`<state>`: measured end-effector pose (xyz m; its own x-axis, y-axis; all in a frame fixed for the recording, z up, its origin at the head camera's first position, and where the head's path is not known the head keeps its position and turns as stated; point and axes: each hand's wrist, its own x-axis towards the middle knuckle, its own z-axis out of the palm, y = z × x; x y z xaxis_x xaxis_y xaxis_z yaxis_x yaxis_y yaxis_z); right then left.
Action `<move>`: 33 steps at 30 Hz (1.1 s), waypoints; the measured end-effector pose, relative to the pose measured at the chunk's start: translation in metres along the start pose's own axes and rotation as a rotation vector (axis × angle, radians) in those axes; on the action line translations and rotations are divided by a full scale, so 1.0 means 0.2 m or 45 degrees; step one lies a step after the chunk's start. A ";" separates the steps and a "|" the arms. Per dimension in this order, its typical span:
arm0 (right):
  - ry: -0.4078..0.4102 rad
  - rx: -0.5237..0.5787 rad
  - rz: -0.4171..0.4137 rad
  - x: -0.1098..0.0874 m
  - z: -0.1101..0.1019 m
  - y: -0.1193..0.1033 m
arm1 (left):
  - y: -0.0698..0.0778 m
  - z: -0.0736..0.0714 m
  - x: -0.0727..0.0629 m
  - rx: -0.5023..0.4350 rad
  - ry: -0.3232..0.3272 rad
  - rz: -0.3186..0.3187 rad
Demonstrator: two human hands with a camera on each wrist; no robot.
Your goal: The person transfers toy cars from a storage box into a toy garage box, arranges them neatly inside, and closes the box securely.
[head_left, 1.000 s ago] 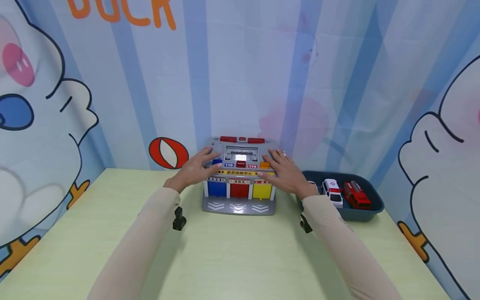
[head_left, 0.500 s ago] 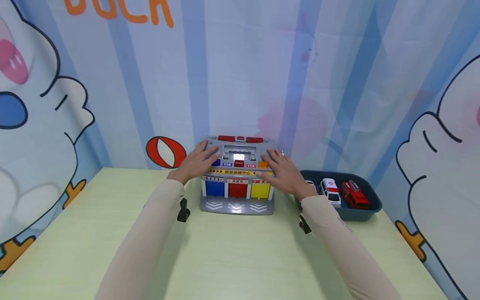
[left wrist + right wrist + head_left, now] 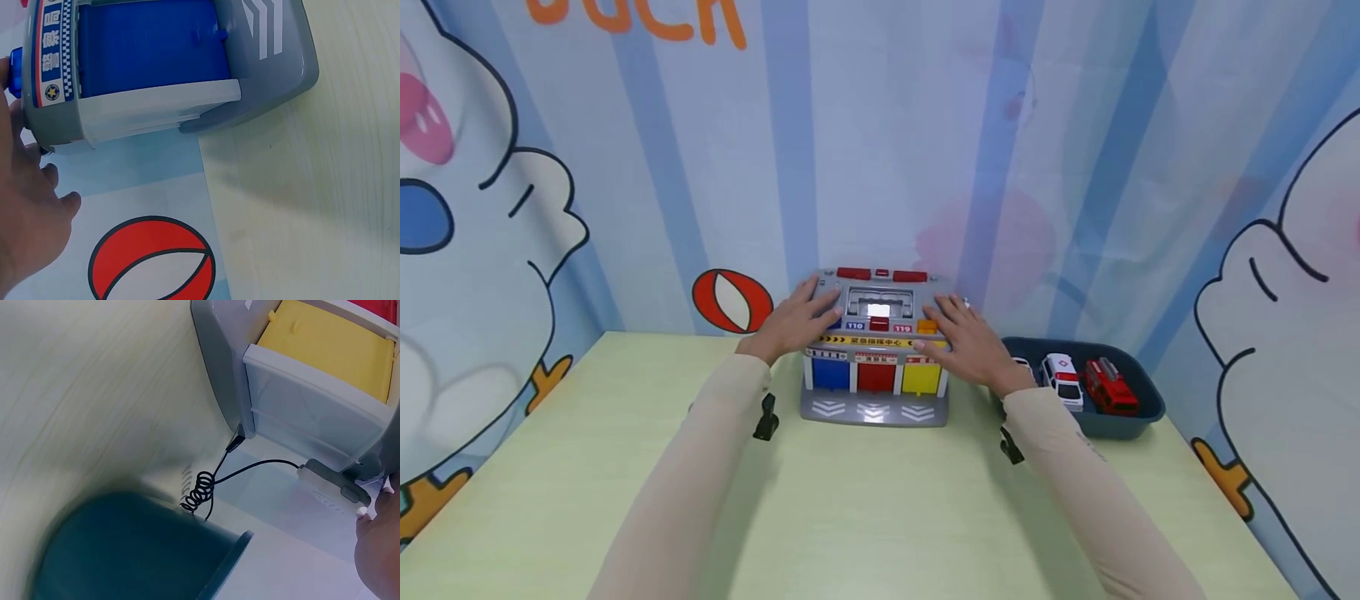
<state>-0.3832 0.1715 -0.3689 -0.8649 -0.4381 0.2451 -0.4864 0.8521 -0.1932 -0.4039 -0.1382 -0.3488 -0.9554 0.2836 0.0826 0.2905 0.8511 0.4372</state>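
A grey toy garage [image 3: 874, 410] stands on the table against the curtain in the head view, with blue, red and yellow doors in front. My left hand [image 3: 790, 323] rests on the left of its roof, fingers extended, thumb near the blue button [image 3: 15, 72]. On the right of the roof lies my right hand [image 3: 972, 343], fingers spread, thumb across the yellow strip. Seen from the left wrist, the blue door [image 3: 153, 47] is down. The right wrist view shows the yellow door [image 3: 325, 347] and a white-grey handset [image 3: 334, 484] on a coiled black cord, beside my right fingertips.
Right of the garage sits a dark blue tray [image 3: 1116, 427] holding a white toy ambulance [image 3: 1062, 379], a red toy fire engine [image 3: 1110, 385] and another white toy partly hidden by my hand. The pale table [image 3: 880, 508] ends at the printed curtain [image 3: 880, 150] behind.
My left hand has shifted slightly outward and back on the roof, its thumb moving up off the yellow strip's left end. The right hand stays put. The head view has shifted a little.
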 end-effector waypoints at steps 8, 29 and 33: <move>-0.009 0.006 -0.007 0.00 0.00 0.01 | 0.00 0.00 0.00 -0.007 -0.029 -0.013; 0.000 0.012 0.015 -0.01 0.01 0.03 | 0.03 0.01 0.00 -0.035 -0.052 -0.014; 0.008 0.013 0.017 -0.02 0.00 0.02 | 0.03 0.01 0.00 -0.031 -0.058 -0.009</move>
<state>-0.3824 0.1772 -0.3715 -0.8705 -0.4248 0.2486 -0.4761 0.8548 -0.2065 -0.4027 -0.1320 -0.3474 -0.9538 0.2981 0.0385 0.2818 0.8422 0.4597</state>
